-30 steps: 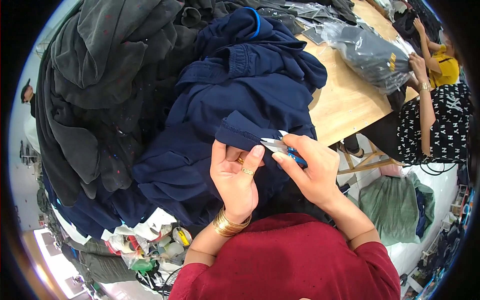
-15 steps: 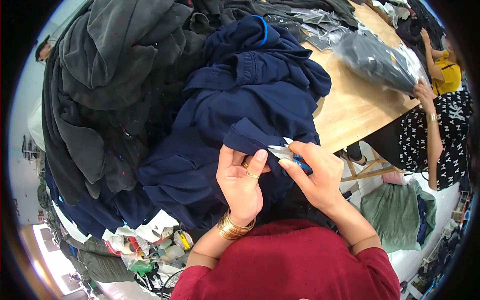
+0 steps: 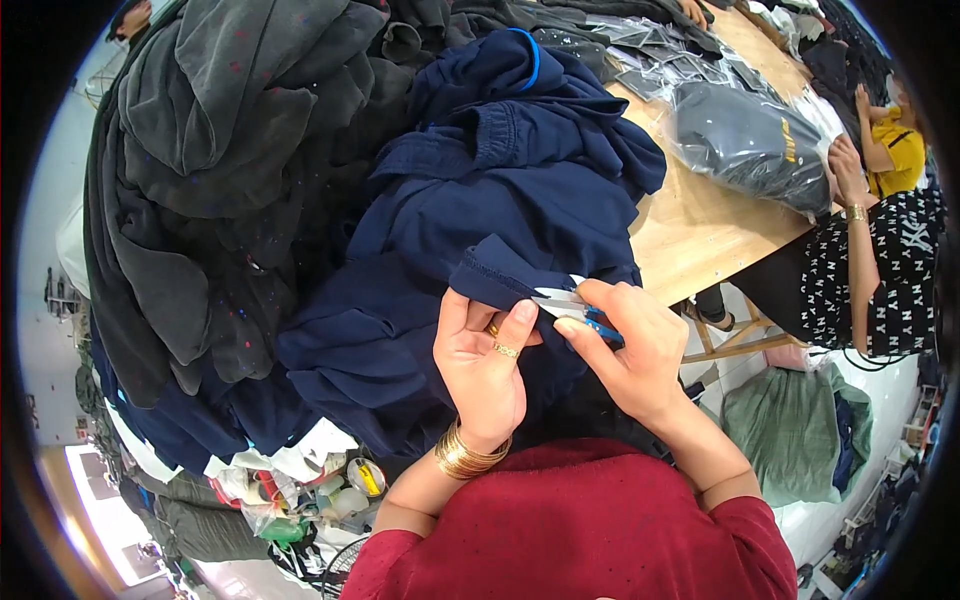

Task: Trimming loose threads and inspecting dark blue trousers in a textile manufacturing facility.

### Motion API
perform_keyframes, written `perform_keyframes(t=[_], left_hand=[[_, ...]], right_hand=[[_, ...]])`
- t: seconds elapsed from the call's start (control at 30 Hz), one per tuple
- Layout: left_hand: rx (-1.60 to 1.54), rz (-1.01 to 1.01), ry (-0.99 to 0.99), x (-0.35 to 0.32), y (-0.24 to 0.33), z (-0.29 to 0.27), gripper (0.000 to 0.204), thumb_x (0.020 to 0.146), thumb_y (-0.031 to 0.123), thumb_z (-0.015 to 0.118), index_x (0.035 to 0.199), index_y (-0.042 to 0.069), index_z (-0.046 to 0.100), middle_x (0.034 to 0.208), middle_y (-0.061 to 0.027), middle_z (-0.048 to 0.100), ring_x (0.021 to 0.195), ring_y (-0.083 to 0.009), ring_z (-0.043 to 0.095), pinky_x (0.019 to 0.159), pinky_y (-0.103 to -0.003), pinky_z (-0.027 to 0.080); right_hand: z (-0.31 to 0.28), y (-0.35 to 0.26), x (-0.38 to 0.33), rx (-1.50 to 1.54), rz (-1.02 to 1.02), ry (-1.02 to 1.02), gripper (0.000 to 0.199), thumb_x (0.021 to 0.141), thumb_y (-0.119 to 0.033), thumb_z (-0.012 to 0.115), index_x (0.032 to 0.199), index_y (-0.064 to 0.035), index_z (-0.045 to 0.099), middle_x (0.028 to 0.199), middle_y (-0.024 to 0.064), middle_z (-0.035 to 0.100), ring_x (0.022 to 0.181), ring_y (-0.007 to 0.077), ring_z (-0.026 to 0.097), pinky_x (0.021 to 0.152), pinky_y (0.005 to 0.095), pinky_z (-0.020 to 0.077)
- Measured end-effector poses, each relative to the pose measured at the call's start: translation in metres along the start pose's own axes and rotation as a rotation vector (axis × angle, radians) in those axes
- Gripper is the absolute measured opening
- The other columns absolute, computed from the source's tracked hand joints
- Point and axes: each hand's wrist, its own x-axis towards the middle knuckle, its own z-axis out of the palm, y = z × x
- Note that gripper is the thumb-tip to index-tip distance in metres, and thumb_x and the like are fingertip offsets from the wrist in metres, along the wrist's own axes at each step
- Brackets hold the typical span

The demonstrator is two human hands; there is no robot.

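My left hand (image 3: 485,360) is closed on the hemmed edge of a navy garment (image 3: 500,272), thumb in front and fingers behind the fabric. In my right hand (image 3: 632,345) I grip small thread snips (image 3: 600,325) with blue on the handle and pale metal blades. The blade tips lie at the fabric edge, just beside my left thumb. The rest of the navy fabric spreads in soft folds beyond my hands, with an elastic waistband (image 3: 495,138) showing near its far end.
A tall heap of dark grey garments (image 3: 220,150) rises at the left. To the right, on the wooden table (image 3: 690,225), a co-worker's hand (image 3: 848,170) holds a clear-bagged dark garment (image 3: 745,140). Green cloth (image 3: 785,430) lies low at the right.
My hands and the snips stay almost in place at the hem. The co-worker's bagged garment has settled flatter on the table. Another hand now shows at the top.
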Motion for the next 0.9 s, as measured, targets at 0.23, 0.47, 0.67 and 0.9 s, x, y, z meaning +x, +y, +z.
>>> perform_keyframes(t=[0.23, 0.47, 0.67, 0.9], left_hand=[[-0.003, -0.003, 0.004, 0.0003, -0.0015, -0.0001, 0.031, 0.081, -0.001, 0.063, 0.110, 0.002, 0.052, 0.095, -0.0048, 0.062, 0.078, -0.0089, 0.059, 0.063, -0.020, 0.049], [0.005, 0.003, 0.002, -0.0007, -0.0017, -0.0013, 0.031, 0.081, -0.001, 0.063, 0.111, 0.002, 0.052, 0.096, -0.0048, 0.062, 0.079, -0.0091, 0.059, 0.063, -0.020, 0.049], [-0.007, -0.031, 0.000, 0.0007, -0.0001, -0.0006, 0.032, 0.082, 0.000, 0.063, 0.112, 0.002, 0.052, 0.096, -0.0047, 0.062, 0.080, -0.0093, 0.060, 0.062, -0.019, 0.050], [0.022, -0.012, 0.009, 0.0014, -0.0021, -0.0014, 0.031, 0.082, 0.000, 0.063, 0.111, 0.003, 0.052, 0.095, -0.0037, 0.061, 0.080, -0.0081, 0.058, 0.059, -0.018, 0.049]], right_hand=[[0.0007, 0.0005, -0.0020, 0.019, 0.024, -0.006, 0.027, 0.074, -0.023, 0.072, 0.089, -0.0050, 0.061, 0.075, 0.0066, 0.061, 0.057, 0.0206, 0.057, 0.051, 0.0283, 0.0436], [0.0003, 0.0011, -0.0016, 0.014, 0.022, -0.003, 0.025, 0.074, -0.023, 0.072, 0.087, -0.0051, 0.061, 0.072, 0.0063, 0.061, 0.056, 0.0207, 0.058, 0.050, 0.0285, 0.0437], [0.0019, 0.0041, -0.0033, 0.012, 0.022, 0.002, 0.025, 0.074, -0.023, 0.072, 0.086, -0.0048, 0.061, 0.071, 0.0061, 0.060, 0.056, 0.0205, 0.057, 0.050, 0.0286, 0.0433], [-0.0011, 0.0015, -0.0041, 0.014, 0.051, -0.005, 0.024, 0.074, -0.022, 0.072, 0.086, -0.0047, 0.060, 0.070, 0.0055, 0.059, 0.054, 0.0196, 0.055, 0.049, 0.0284, 0.0417]])
